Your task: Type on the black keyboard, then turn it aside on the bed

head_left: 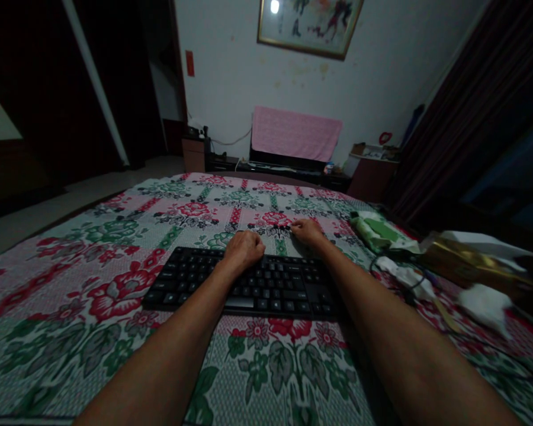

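Note:
A black keyboard lies on a floral bed cover in front of me. My left hand rests curled in a loose fist at the keyboard's far edge, knuckles up; whether anything is inside it is hidden. My right hand reaches just past the keyboard onto the cover, fingers pinched on a small dark object that is too small to name. Both forearms stretch across the keyboard.
To the right lie a green-and-white packet, a white cable bundle, a gold box and a white fluffy thing. Beyond the bed stands a low cabinet with a pink cloth draped over something.

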Action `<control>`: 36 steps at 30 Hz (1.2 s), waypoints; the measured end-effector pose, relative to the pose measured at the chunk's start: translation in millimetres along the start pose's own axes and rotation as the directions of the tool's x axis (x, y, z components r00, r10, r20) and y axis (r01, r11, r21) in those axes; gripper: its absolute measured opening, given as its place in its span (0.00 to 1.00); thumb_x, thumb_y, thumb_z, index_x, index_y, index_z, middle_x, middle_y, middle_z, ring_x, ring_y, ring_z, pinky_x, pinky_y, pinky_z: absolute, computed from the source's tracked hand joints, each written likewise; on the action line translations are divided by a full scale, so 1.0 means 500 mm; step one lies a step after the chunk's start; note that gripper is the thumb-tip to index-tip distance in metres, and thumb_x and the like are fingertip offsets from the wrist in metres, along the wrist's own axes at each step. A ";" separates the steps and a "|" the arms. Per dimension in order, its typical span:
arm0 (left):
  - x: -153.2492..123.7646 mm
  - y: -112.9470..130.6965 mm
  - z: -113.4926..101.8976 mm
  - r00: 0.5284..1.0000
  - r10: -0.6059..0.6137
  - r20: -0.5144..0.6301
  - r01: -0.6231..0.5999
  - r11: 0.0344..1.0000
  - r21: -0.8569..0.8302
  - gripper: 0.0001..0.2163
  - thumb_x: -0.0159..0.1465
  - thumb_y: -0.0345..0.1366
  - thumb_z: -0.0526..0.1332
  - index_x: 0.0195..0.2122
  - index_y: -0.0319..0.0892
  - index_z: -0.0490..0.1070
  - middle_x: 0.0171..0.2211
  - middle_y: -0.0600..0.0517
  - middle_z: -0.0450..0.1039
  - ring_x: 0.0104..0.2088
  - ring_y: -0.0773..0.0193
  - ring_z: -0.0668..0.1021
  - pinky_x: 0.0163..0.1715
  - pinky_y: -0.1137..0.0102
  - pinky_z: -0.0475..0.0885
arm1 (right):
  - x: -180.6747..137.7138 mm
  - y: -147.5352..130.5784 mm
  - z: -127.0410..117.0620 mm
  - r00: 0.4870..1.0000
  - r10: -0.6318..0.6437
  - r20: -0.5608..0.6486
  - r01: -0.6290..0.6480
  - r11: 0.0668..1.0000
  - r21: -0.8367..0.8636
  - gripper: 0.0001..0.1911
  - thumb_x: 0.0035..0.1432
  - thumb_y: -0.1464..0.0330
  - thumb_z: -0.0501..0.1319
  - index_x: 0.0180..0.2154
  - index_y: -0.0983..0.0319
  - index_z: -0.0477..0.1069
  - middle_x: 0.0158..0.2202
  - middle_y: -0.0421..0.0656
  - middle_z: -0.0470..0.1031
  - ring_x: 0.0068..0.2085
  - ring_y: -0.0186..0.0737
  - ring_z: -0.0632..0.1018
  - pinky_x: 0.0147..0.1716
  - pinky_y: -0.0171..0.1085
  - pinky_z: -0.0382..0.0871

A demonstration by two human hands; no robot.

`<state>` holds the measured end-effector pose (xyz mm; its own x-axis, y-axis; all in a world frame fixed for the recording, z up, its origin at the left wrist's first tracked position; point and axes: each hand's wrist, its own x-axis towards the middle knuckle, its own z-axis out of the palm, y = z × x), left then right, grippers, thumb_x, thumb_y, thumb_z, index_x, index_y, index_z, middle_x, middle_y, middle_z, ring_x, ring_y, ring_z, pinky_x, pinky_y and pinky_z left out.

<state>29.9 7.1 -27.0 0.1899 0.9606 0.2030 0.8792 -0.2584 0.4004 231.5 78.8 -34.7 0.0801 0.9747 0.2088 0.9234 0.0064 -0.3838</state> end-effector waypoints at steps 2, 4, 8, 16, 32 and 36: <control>0.000 -0.001 0.000 1.000 0.010 0.001 -0.010 1.000 0.004 0.13 0.51 0.39 0.51 0.29 0.43 0.73 0.29 0.48 0.73 0.32 0.62 0.73 0.33 0.71 0.64 | 0.011 -0.003 0.002 1.000 0.001 0.005 -0.001 1.000 -0.016 0.15 0.46 0.63 0.53 0.34 0.61 0.72 0.29 0.44 0.74 0.32 0.37 0.73 0.30 0.31 0.62; 0.001 -0.002 0.002 1.000 0.013 0.001 -0.013 1.000 -0.002 0.13 0.51 0.39 0.51 0.28 0.43 0.73 0.29 0.48 0.73 0.33 0.61 0.73 0.33 0.71 0.65 | 0.019 -0.005 0.005 1.000 -0.010 0.016 0.011 0.999 -0.044 0.16 0.45 0.61 0.53 0.33 0.60 0.73 0.30 0.44 0.74 0.31 0.37 0.73 0.29 0.31 0.61; 0.000 -0.004 0.006 1.000 0.010 0.001 -0.010 1.000 -0.007 0.13 0.51 0.40 0.50 0.29 0.43 0.73 0.30 0.48 0.73 0.33 0.60 0.73 0.34 0.70 0.65 | 0.026 -0.009 0.012 1.000 0.026 0.016 -0.024 0.995 -0.096 0.15 0.44 0.61 0.53 0.28 0.62 0.73 0.27 0.45 0.74 0.28 0.37 0.72 0.25 0.32 0.58; -0.002 0.001 -0.006 1.000 0.003 0.000 -0.003 0.997 -0.072 0.13 0.51 0.41 0.51 0.28 0.42 0.73 0.29 0.48 0.73 0.33 0.62 0.72 0.34 0.71 0.64 | -0.027 -0.016 -0.027 0.995 0.012 0.099 -0.018 0.998 0.065 0.14 0.47 0.65 0.50 0.21 0.66 0.69 0.17 0.41 0.68 0.20 0.30 0.68 0.20 0.29 0.57; -0.006 0.029 -0.012 0.979 0.201 0.033 -0.165 0.878 -0.449 0.17 0.48 0.46 0.53 0.28 0.38 0.73 0.23 0.54 0.71 0.25 0.70 0.69 0.24 0.77 0.61 | -0.185 -0.069 -0.079 0.909 -0.412 0.066 0.329 0.804 0.496 0.12 0.48 0.66 0.53 0.32 0.64 0.71 0.30 0.41 0.73 0.32 0.34 0.71 0.33 0.32 0.63; -0.006 0.027 -0.012 0.972 0.236 0.019 -0.206 0.881 -0.427 0.16 0.49 0.45 0.53 0.27 0.38 0.73 0.21 0.55 0.69 0.25 0.70 0.68 0.22 0.78 0.60 | -0.198 -0.075 -0.078 0.897 -0.440 0.047 0.372 0.808 0.457 0.12 0.49 0.68 0.51 0.33 0.62 0.71 0.32 0.41 0.73 0.34 0.34 0.72 0.36 0.32 0.62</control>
<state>38.6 -0.1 -16.7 0.4001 0.8743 0.2749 0.5489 -0.4688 0.6920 203.9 -26.7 -5.8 -0.3519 0.8819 0.3136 0.6046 0.4699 -0.6432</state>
